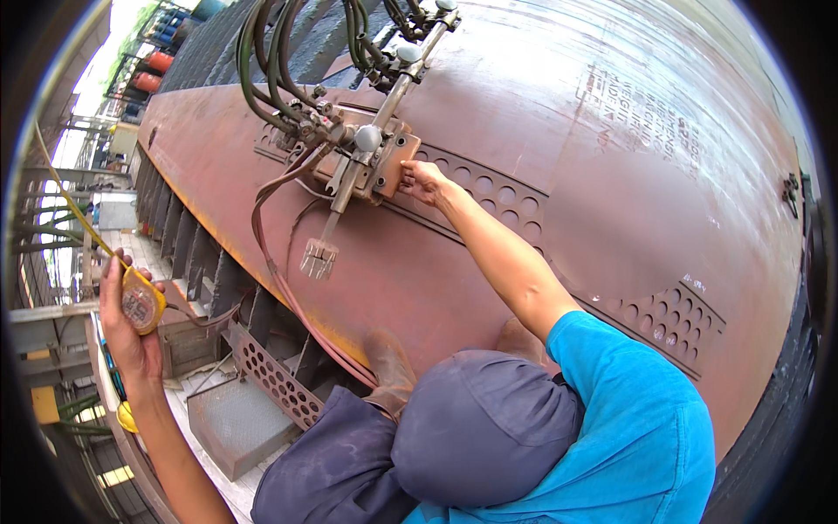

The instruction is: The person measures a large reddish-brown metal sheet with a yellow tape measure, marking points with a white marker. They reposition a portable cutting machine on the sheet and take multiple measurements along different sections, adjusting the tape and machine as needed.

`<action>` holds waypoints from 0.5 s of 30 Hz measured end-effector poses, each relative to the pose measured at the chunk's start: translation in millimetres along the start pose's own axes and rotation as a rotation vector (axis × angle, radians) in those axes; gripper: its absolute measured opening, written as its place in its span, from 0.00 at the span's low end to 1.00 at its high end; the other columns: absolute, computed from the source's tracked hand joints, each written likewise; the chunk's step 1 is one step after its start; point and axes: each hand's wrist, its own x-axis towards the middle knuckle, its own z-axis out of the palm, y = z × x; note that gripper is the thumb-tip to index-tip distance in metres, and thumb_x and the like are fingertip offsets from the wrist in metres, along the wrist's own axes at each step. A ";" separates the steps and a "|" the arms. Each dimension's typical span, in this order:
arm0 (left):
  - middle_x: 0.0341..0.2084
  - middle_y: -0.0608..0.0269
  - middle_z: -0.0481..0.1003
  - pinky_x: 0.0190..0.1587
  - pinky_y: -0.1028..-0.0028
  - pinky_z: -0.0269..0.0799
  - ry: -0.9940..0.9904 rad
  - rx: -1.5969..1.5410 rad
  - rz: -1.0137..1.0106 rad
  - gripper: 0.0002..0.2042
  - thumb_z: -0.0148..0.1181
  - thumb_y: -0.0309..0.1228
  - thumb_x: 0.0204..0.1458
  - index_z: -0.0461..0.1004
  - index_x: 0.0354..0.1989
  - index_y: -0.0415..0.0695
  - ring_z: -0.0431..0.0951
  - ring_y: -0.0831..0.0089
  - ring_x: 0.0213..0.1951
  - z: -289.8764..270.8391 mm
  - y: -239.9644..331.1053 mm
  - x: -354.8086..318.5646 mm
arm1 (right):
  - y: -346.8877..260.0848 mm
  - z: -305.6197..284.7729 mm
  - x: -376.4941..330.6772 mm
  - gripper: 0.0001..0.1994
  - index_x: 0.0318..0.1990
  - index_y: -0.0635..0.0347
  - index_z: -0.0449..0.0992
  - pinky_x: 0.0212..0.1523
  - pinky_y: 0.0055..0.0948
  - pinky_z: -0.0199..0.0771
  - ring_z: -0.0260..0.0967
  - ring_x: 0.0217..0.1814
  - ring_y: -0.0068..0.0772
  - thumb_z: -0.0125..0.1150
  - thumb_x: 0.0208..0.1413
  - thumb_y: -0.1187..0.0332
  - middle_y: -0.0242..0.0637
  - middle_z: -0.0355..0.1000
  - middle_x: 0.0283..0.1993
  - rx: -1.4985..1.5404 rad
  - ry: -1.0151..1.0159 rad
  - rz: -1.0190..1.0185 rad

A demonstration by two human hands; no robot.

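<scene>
My left hand (pixel 131 327), raised at the left, is wrapped round a yellow tape measure (pixel 142 301). Its yellow blade (pixel 65 179) runs out toward the upper left; the far end is out of sight. My right arm reaches forward across a large brown steel plate (pixel 436 293). The curled fingers of my right hand (pixel 422 182) are on the edge of a brown block on a cutting carriage (pixel 371 162), which sits on a perforated track (pixel 489 188). A metal bar crosses the carriage, and a pronged metal end (pixel 319 258) hangs from it over the plate.
Dark hoses (pixel 275 65) arch over the carriage, and reddish hoses (pixel 301 319) trail toward my boots (pixel 390 367). A separate perforated track piece (pixel 668 323) lies on the right. Beyond the plate's left edge are upright slats (pixel 188 244) and a metal box (pixel 240 419).
</scene>
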 end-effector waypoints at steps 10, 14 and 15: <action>0.42 0.66 0.75 0.40 0.70 0.81 -0.181 0.074 -0.089 0.15 0.60 0.38 0.64 0.75 0.53 0.43 0.78 0.77 0.39 66.7 -67.7 117.6 | -8.6 -47.6 -94.2 0.15 0.59 0.60 0.69 0.60 0.46 0.73 0.72 0.55 0.32 0.53 0.72 0.63 0.35 0.73 0.54 0.019 0.112 -0.111; 0.39 0.66 0.75 0.37 0.70 0.81 -0.287 0.155 -0.132 0.14 0.62 0.38 0.63 0.76 0.51 0.44 0.79 0.76 0.37 100.2 -111.2 159.0 | -10.2 -83.1 -133.0 0.14 0.59 0.58 0.71 0.57 0.43 0.74 0.72 0.53 0.29 0.55 0.71 0.64 0.33 0.73 0.53 0.001 0.198 -0.153; 0.37 0.66 0.75 0.34 0.69 0.81 -0.331 0.151 -0.111 0.14 0.63 0.38 0.62 0.76 0.50 0.44 0.79 0.75 0.35 110.3 -127.2 173.0 | -10.6 -90.4 -141.0 0.14 0.59 0.59 0.71 0.56 0.43 0.74 0.72 0.53 0.28 0.54 0.71 0.63 0.32 0.74 0.52 -0.004 0.227 -0.169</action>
